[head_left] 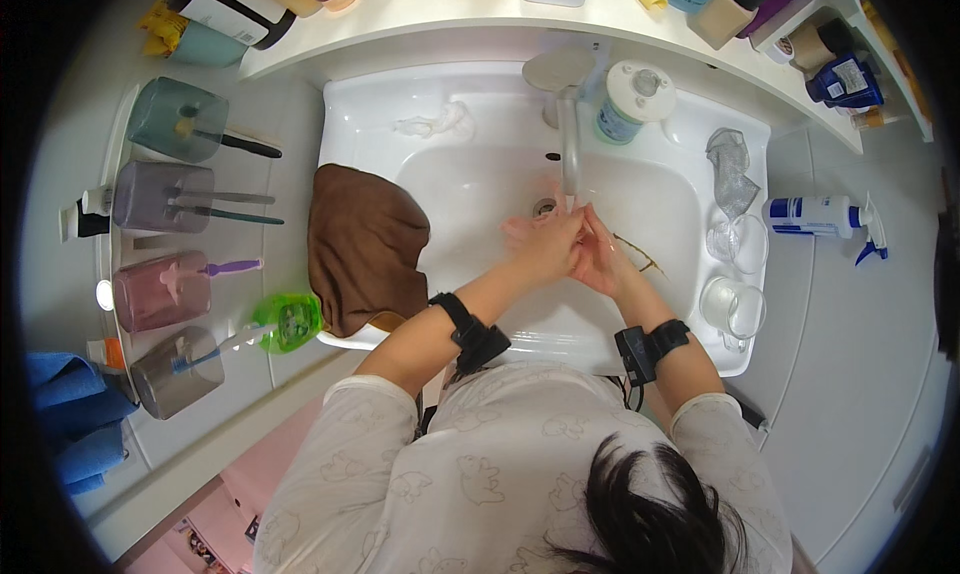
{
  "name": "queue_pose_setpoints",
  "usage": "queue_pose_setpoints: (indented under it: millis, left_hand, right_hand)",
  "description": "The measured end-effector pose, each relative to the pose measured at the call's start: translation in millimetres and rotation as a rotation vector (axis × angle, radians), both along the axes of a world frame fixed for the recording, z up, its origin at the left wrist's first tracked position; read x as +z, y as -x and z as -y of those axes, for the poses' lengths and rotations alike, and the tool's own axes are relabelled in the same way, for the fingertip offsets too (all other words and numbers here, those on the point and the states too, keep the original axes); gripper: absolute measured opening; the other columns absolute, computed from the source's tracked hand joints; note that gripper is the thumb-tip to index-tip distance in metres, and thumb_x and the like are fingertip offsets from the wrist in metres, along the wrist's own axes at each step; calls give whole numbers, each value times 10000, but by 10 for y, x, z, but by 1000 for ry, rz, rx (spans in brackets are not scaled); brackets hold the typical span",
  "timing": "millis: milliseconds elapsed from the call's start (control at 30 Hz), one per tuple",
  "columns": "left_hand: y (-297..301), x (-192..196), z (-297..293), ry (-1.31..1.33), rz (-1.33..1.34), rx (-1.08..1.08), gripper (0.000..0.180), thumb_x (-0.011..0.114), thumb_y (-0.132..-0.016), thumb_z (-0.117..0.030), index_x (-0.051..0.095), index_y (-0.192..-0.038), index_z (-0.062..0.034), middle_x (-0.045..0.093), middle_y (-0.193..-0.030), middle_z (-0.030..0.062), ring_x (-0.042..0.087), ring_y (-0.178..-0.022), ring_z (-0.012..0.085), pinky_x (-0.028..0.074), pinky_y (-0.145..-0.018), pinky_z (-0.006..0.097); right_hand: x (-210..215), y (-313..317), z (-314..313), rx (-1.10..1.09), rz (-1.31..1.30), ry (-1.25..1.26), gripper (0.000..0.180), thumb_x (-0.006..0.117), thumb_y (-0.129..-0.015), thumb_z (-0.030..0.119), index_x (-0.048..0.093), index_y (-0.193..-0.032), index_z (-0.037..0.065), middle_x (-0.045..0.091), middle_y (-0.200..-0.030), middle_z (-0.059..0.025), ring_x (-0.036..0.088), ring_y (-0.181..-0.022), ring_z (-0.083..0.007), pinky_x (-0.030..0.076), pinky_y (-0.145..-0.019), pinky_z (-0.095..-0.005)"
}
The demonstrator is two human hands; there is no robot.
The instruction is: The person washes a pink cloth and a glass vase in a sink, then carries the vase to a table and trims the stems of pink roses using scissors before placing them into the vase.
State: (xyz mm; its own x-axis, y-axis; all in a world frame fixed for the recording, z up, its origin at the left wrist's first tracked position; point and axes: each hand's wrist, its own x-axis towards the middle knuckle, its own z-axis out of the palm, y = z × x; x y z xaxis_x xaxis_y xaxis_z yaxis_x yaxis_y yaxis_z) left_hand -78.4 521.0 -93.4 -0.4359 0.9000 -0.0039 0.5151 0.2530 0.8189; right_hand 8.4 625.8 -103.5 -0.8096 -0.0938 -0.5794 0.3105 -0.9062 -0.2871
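My left hand (pixel 550 246) and my right hand (pixel 598 258) meet over the white sink (pixel 465 199), beneath the tip of the faucet (pixel 569 139). Their fingers are closed against each other, and the palm side of the right hand partly shows. Something pinkish and blurred (pixel 516 230) shows at the left hand's far side; I cannot make out what it is or whether the fingers hold it. Just beyond the hands is the drain (pixel 544 208). A thin brownish twig-like strand (pixel 640 254) lies in the basin beside my right hand.
A brown cloth (pixel 365 249) drapes over the sink's left rim. Around it stand a pump bottle (pixel 625 104), a grey mesh (pixel 732 174), a clear glass mug (pixel 735 307) and a green container (pixel 288 324). Toothbrush cups (pixel 165 292) line the left wall; a spray bottle (pixel 815 216) is at right.
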Motion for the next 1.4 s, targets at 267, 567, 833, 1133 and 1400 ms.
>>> queue_pose_setpoints:
  millis: [267, 567, 833, 1133, 1400]
  left_hand:
    - [56, 30, 541, 295, 308, -144, 388, 604, -732, -168, 496, -1093, -76, 538, -963, 75, 520, -874, 208, 419, -742, 330]
    - [289, -326, 166, -60, 416, 329, 454, 600, -768, -257, 465, -1140, -34, 528, -1019, 75, 493, -872, 121, 425, -688, 244]
    - [672, -303, 334, 59, 640, 536, 258, 491, -843, -237, 568, -959, -20, 567, -786, 14, 499, -701, 91, 409, -626, 223]
    - [960, -368, 430, -55, 891, 792, 348, 408, -885, -267, 467, -1140, -38, 529, -1069, 57, 493, -968, 133, 390, -813, 244]
    - [812, -38, 326, -139, 1361, 475, 444, 349, -897, -345, 384, -1194, -17, 446, -1188, 99, 470, -1046, 188, 381, -887, 292]
  right_hand:
    - [-40, 106, 0, -139, -177, -37, 480, 420, -854, 421, 384, -1200, 90, 469, -1167, -74, 476, -1058, -212, 422, -864, -354]
    - [101, 166, -38, -45, -141, 114, 443, 417, -856, 416, 402, -1165, 100, 498, -1098, -58, 505, -999, -176, 427, -852, -318]
    - [265, -97, -137, 287, -28, -332, 458, 546, -821, 285, 397, -1204, 83, 454, -1184, -76, 508, -999, -153, 436, -835, -285]
    - [-7, -193, -139, 104, 234, -361, 406, 530, -830, 257, 421, -1169, 61, 535, -1006, -60, 539, -858, -129, 455, -687, -251]
    - [-217, -276, -228, 145, 319, -494, 494, 551, -800, 278, 353, -1210, 86, 499, -1070, -58, 481, -989, -167, 418, -796, -321]
